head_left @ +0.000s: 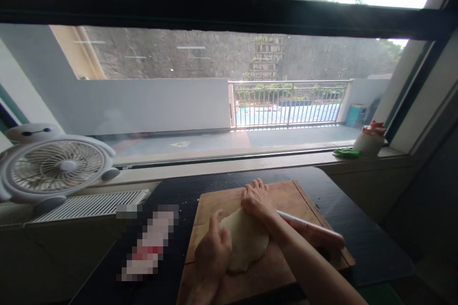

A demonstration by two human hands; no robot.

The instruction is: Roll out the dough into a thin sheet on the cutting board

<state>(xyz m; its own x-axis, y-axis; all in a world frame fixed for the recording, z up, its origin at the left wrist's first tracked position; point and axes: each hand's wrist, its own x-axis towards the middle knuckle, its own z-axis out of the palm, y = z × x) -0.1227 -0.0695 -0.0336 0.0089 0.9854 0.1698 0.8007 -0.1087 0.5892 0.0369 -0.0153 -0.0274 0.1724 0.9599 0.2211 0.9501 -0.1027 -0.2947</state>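
A pale, flattened round of dough (248, 243) lies at the middle of a wooden board, its surface smooth, its outline uneven, the near edge lobed. I see the left hand (212, 248) at its left edge, index finger raised and bent, thumb and index finger apart; contact with the rim seems likely, but I cannot confirm a pinch. The right hand (255, 198) bends over the far edge, knuckles up and fingertips pointing far; its forearm slants in from the near right. The palm side is hidden, so I cannot tell whether that grip is closed on dough. Just right of the forearm, a slim cylindrical rod (315, 231), partly shiny, lies aslant towards the board's right edge. The cutting board (205, 206) leaves bare strips at its left and far right; a dark line runs beside its right edge. Beneath it, the black, wood-grained table (368, 243) offers open room to the right and ends in a rounded far-right corner. Beyond lie a pale windowsill (214, 169) and, left, a white plastic fan (66, 167).
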